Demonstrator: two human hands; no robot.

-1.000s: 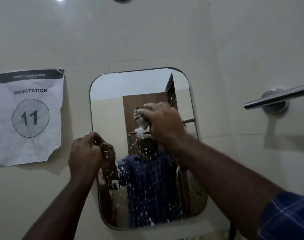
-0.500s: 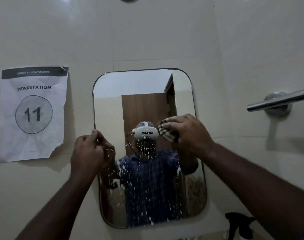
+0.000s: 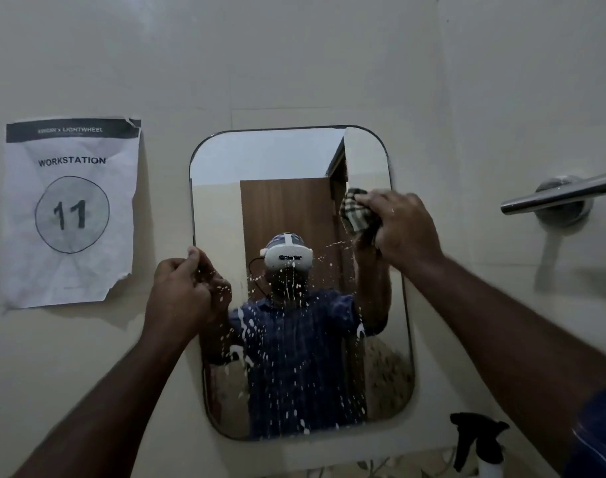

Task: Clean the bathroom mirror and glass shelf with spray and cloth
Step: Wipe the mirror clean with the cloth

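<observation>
Hands at mirror (image 3: 294,160), right hand (image 3: 403,231) gripping checked cloth (image 3: 356,212), left hand (image 3: 182,291) pinching mirror edge, spray bottle (image 3: 481,443) below

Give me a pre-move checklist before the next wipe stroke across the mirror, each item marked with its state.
1. Cloth in grip: ok. The right hand grips the checked cloth, bunched against the glass.
2. Mirror steadied: ok. The left hand pinches the left edge of the mirror.
3. Cleaner on the glass: ok. White droplets cover the middle and lower glass.
4. Upper glass wiped: ok. It shows no droplets.
5. Lower glass wiped: not ok. Droplets and runs remain there.
6. Spray bottle out of the way: ok. It stands below the mirror's right corner, off the glass.
</observation>
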